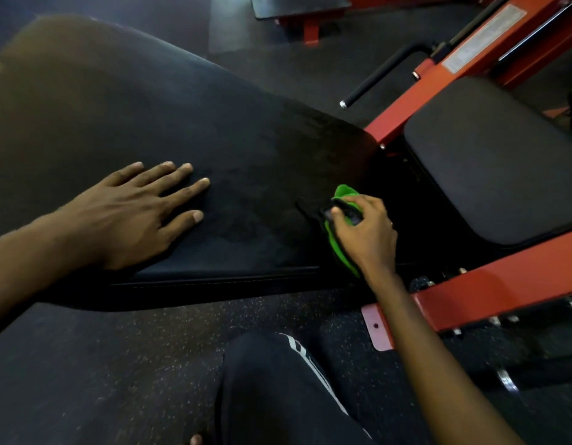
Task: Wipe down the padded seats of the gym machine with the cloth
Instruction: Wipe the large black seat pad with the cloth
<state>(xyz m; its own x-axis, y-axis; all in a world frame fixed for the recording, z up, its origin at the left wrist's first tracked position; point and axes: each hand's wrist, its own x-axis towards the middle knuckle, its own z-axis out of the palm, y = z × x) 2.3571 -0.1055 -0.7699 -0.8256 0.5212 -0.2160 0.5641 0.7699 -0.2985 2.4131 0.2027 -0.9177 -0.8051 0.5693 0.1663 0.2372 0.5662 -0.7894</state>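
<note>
A pale rectangular label (484, 36) sits on the red frame (490, 287) of the gym machine at the upper right, but its print is too blurred to read. The white marking (302, 348) on the person's dark trouser leg (272, 396) is also illegible. The long black pad (149, 117) lies with its long axis running from the upper left of the view down to the right, and its rounded end points at the smaller seat pad (490, 162). The green cloth (342, 255) is at that right-hand end of the long pad, against the pad's surface. It is bunched into a narrow wad whose length runs from the pad's top face down toward its near edge. The right hand (365, 232) grips the cloth, fingers curled over it and thumb pressed on a dark fold. The left hand (140, 213) lies flat on the long pad well apart from the cloth — fingers straight and slightly spread, pointing toward the right. A black grip handle (378, 78) juts from the frame above the seat pad, and speckled rubber floor (117, 364) lies beneath.
</note>
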